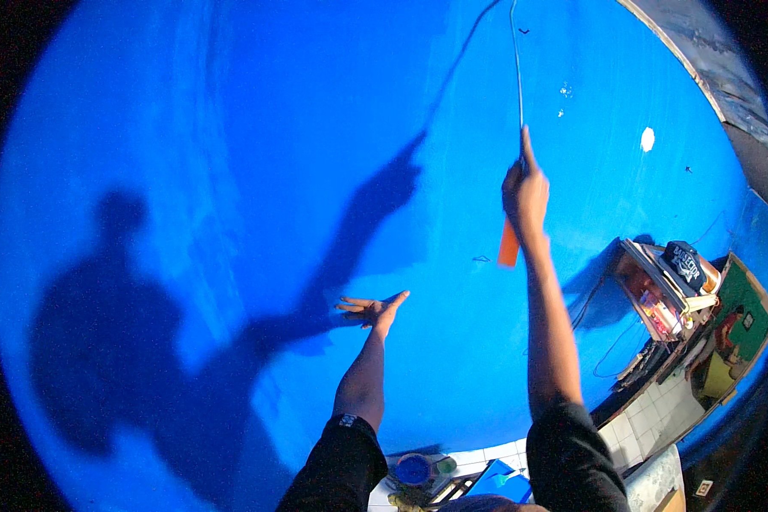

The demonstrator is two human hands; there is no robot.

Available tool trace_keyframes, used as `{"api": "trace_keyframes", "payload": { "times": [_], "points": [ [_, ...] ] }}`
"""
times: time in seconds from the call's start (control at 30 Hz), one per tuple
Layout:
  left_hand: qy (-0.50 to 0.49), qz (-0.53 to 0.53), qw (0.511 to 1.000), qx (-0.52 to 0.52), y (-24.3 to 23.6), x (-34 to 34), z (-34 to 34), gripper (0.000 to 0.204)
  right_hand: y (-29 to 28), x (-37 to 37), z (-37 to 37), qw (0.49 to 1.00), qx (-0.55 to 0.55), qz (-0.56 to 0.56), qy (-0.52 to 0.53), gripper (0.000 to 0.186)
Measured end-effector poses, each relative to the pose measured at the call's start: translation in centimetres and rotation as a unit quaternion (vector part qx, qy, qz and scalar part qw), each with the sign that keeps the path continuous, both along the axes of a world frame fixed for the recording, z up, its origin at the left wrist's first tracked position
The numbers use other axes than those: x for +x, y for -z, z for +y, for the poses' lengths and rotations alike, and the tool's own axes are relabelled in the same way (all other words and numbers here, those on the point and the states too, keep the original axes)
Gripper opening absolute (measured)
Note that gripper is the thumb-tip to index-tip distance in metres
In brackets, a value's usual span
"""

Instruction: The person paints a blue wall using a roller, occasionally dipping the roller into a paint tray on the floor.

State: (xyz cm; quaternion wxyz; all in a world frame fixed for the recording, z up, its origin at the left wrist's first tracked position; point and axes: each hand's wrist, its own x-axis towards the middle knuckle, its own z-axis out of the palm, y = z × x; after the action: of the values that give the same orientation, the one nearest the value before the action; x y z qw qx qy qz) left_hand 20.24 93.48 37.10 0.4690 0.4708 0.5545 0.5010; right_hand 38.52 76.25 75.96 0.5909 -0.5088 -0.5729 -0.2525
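My right hand (527, 192) is raised before a large blue wall (435, 213), wrapped round the orange handle (508, 245) of what looks like a paint roller. One finger points up along its thin metal rod (517, 72). The rod runs past the top of the picture, so the far end is hidden. Lower and to the left, my left hand (375, 311) is held out with its fingers spread and nothing in it. It is at or close to the wall; contact cannot be made out. Dark shadows of my body and arms fall across the blue surface.
At the right stands a small wooden shelf (636, 290) with a dark cap (684, 263) and small goods. A green board (747, 311) is beside it. Below are a container of blue paint (413, 468) and a blue tray (497, 482) on white floor tiles.
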Motion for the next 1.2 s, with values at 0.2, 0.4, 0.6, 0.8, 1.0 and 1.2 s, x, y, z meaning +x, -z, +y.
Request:
{"api": "trace_keyframes", "payload": {
  "times": [0.2, 0.4, 0.6, 0.8, 1.0, 1.2],
  "points": [
    [0.022, -0.043, 0.992, 0.120, -2.0, -0.5, -2.7, 0.111, 12.3, -2.1, -4.6, 0.995, -0.043, 0.055, -0.067, 0.065],
    [-0.049, -0.018, 0.994, 0.101, -1.6, 0.2, -2.3, 0.100, 4.0, -1.1, -1.9, 1.000, -0.015, 0.021, 0.006, 0.063],
    [-0.075, 0.032, 0.996, 0.048, -0.9, 0.2, -1.2, 0.095, -8.9, -1.0, 0.7, 0.998, 0.045, -0.023, 0.034, 0.053],
    [-0.040, -0.015, 0.999, 0.030, -1.2, 0.0, -1.9, 0.117, -4.2, -0.5, -2.2, 0.999, 0.006, -0.029, 0.018, 0.055],
    [-0.027, 0.011, 1.000, -0.005, -0.5, 0.3, -0.8, 0.142, 13.0, -2.7, -8.8, 0.995, -0.072, 0.027, -0.058, 0.062],
    [-0.023, 0.013, 1.000, 0.003, -0.9, 0.2, -0.3, 0.145, 21.6, -5.6, -12.0, 0.972, -0.205, 0.100, -0.050, 0.086]
  ]
}}
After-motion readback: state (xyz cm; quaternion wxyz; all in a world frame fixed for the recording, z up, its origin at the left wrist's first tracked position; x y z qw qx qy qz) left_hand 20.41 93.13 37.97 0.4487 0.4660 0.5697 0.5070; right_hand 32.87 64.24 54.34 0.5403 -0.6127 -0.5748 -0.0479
